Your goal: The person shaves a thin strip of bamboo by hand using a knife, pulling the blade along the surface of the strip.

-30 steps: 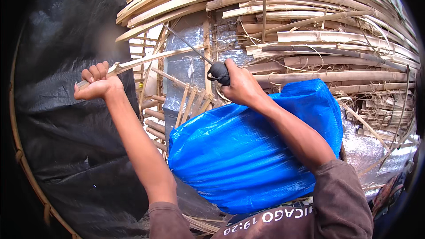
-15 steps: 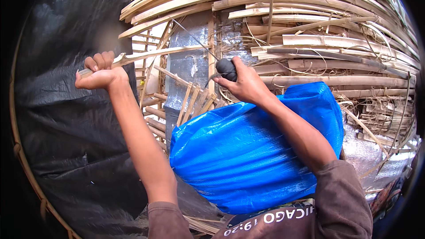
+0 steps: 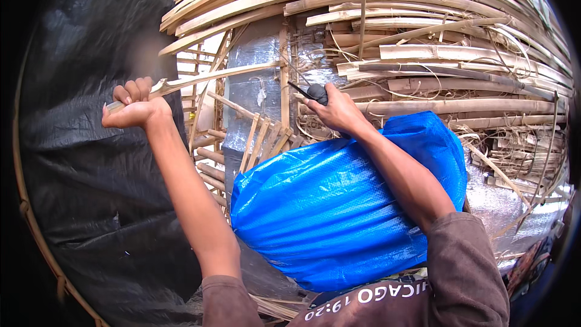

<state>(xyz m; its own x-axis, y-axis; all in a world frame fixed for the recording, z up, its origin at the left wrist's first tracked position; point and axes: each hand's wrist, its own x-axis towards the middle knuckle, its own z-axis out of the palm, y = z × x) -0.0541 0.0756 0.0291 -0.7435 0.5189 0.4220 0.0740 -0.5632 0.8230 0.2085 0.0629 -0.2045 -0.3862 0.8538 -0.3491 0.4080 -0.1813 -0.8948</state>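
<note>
My left hand (image 3: 136, 104) is closed round one end of a pale split bamboo strip (image 3: 224, 73), which stretches to the right with a knobby node near my fingers. Its far end lies over the silvery sheet. In my right hand (image 3: 339, 110) is a knife (image 3: 316, 92) with a rounded black grip; its thin dark blade points up and left, partly blurred. The blade sits just right of the strip's far end, apart from it. A blue plastic sheet (image 3: 339, 206) covers my lap under my right forearm.
Stacked split bamboo (image 3: 436, 54) fills the far right side, with curled shavings (image 3: 423, 85) among it. Black plastic sheeting (image 3: 78, 163) spreads along the left. Below the strip stands a slatted bamboo frame (image 3: 260, 139) beside a silvery sheet (image 3: 248, 54).
My right hand has moved slightly right and down, and the knife has turned, its blade now looking shorter. My left hand still holds the strip in nearly the same place.
</note>
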